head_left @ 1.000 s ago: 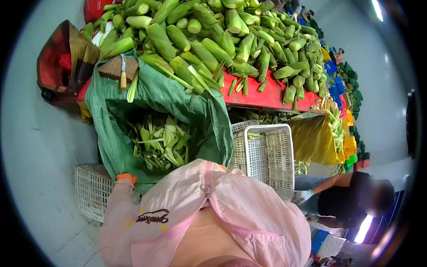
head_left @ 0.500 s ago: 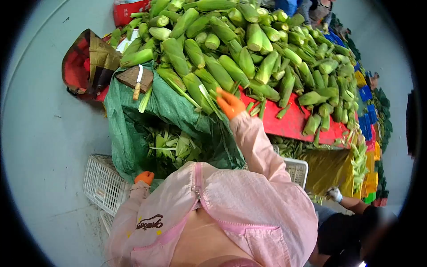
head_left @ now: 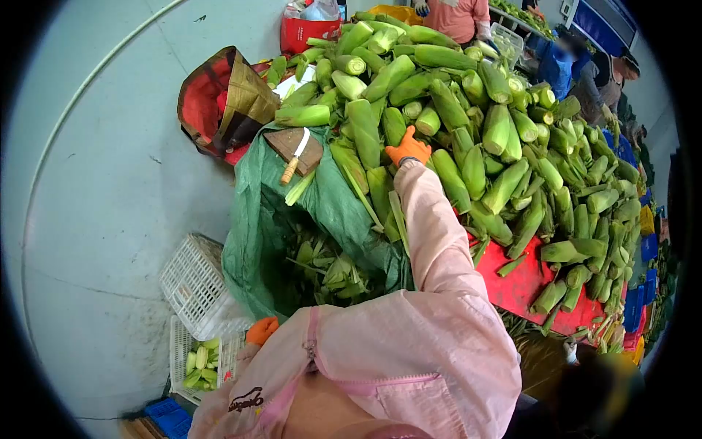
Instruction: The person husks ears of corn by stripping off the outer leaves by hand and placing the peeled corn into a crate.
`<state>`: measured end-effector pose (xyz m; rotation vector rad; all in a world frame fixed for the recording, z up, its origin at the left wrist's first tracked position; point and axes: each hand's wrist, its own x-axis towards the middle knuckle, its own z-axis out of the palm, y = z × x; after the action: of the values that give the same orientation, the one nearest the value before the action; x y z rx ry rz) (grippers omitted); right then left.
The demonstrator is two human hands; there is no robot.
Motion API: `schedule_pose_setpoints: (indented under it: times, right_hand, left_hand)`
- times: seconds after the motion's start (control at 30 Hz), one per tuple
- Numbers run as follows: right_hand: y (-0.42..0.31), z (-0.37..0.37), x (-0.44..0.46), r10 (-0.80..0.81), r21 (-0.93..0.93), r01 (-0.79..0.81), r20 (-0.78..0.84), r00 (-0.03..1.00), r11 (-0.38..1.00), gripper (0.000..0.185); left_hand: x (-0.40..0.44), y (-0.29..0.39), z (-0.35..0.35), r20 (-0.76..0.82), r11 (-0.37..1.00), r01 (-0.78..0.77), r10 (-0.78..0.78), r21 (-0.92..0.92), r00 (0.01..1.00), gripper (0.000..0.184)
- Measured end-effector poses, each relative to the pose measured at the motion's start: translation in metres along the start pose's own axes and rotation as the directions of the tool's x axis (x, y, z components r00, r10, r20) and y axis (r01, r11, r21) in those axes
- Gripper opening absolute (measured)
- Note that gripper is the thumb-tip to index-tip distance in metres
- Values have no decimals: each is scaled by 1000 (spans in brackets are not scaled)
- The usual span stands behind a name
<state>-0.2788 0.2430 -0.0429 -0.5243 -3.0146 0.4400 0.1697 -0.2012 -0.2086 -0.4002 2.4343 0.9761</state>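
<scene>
My right hand (head_left: 409,149), in an orange glove, reaches over the heap of green-husked corn (head_left: 504,139). Its fingers are apart and lie on or just above the cobs near the front; contact is hard to judge. My left hand (head_left: 261,331), also orange-gloved, is low beside the green sack (head_left: 252,212), its fingers mostly hidden. Loose husks (head_left: 340,274) lie inside the open sack. On a wooden block (head_left: 307,157) at the sack's upper edge rests a knife (head_left: 296,157) with a wooden handle.
White crates (head_left: 197,282) stand at lower left, one holding peeled corn (head_left: 201,362). A red-lined bag (head_left: 227,99) is left of the heap, which lies on a red surface (head_left: 512,282). Other people (head_left: 457,18) are at the back and lower right.
My right hand has moved forward from the heap's front edge, deeper among the cobs. The view has shifted, showing more of the floor and the crate of peeled corn at left.
</scene>
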Motion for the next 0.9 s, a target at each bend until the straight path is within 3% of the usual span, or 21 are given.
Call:
schedule_pose_setpoints:
  times: [0.03, 0.1, 0.13, 0.17, 0.2, 0.23, 0.27, 0.33, 0.4, 0.43, 0.5, 0.53, 0.57, 0.6, 0.67, 0.7, 0.73, 0.77, 0.8, 0.83, 0.9]
  right_hand:
    - [2, -3, 5, 0, -6, 0, -7, 1000, 1000, 98]
    - [12, -7, 12, 85, 546, -35, -67, 994, 837, 82]
    - [12, -25, -2, 80, 633, 41, -162, 984, 773, 73]
    - [10, -42, -19, 100, 731, 18, -118, 988, 682, 71]
    - [16, -47, -32, 37, 791, 122, -180, 983, 599, 72]
    - [22, -52, -46, -24, 833, 228, -250, 968, 504, 75]
    - [24, -61, -64, -14, 823, 224, -254, 967, 522, 75]
    - [18, -90, -105, -151, 912, 379, -357, 922, 160, 81]
    - [14, -107, -136, -224, 922, 383, -364, 904, 49, 83]
    - [14, -105, -144, -239, 920, 391, -386, 891, -27, 81]
    - [-6, -105, -176, -271, 949, 192, -259, 927, -249, 80]
    - [-9, -91, -183, -301, 965, 68, -146, 943, -255, 76]
    - [-24, -77, -188, -197, 954, 117, -175, 965, -275, 74]
    - [-30, -64, -198, -271, 962, 1, -78, 960, -272, 68]
    - [-51, -46, -223, -232, 998, -62, 63, 971, 10, 55]
    - [-50, -16, -223, -234, 988, -151, 155, 960, 31, 51]
    - [-42, 21, -214, -222, 933, -359, 356, 908, 29, 49]
    - [-41, 43, -212, -190, 917, -390, 399, 897, 82, 58]
    - [-43, 30, -224, -133, 889, -168, 245, 960, 426, 61]
    - [-48, 11, -242, -138, 698, 46, 76, 988, 715, 66]
    - [-53, -9, -267, -272, 768, 184, -14, 962, 613, 77]
  left_hand:
    - [-4, 19, -13, -56, 996, 49, -45, 80, 997, 49]
    - [-3, 55, -48, -136, 995, 65, -54, 76, 989, 45]
    - [2, 69, -61, -212, 993, 92, -74, 80, 975, 41]
    - [11, 75, -73, -316, 997, -77, 64, -29, 947, 39]
    - [25, 83, -87, -431, 958, -259, 183, -124, 884, 37]
    - [40, 102, -102, -440, 885, -392, 257, -251, 861, 37]
    - [55, 121, -118, -459, 779, -506, 321, -370, 829, 36]
    - [88, 153, -140, -323, 524, -440, 303, -729, 897, 39]
    - [112, 198, -154, -152, 326, -300, 410, -897, 899, 44]
    - [121, 220, -155, -60, 218, -188, 488, -958, 871, 51]
    - [141, 253, -140, 137, 44, 144, 655, -989, 743, 62]
    - [147, 268, -130, 272, 65, 342, 750, -938, 603, 65]
    - [156, 273, -108, 346, 69, 519, 818, -852, 460, 68]
    - [138, 286, -97, 403, 112, 626, 847, -772, 346, 75]
    - [105, 299, -76, 414, 156, 781, 900, -604, 140, 85]
    - [92, 295, -68, 360, 151, 839, 931, -523, 57, 86]
    - [88, 283, -67, 366, 108, 869, 926, -483, 89, 80]
    - [91, 274, -66, 363, 119, 869, 929, -481, 74, 80]
    - [95, 262, -61, 364, 48, 850, 915, -525, 173, 79]
    - [98, 249, -56, 362, -22, 822, 891, -569, 275, 78]
    - [104, 231, -55, 380, -35, 620, 763, -783, 522, 77]
